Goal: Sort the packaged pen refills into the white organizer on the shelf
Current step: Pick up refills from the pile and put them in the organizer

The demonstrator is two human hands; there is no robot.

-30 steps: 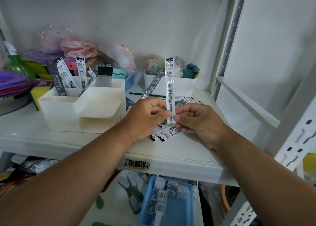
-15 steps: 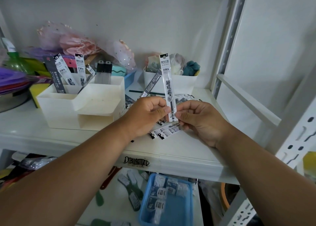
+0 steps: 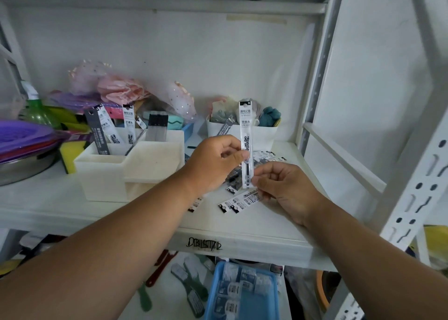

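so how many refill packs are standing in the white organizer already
4 clearly visible in the white organizer, all in its rear left compartment: a dark grey pack, two white packs and a smaller one. Others may be hidden.

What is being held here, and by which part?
A white packaged pen refill, upright: the left hand pinches its middle, the right hand its bottom end. The left hand also grips a dark grey refill packet.
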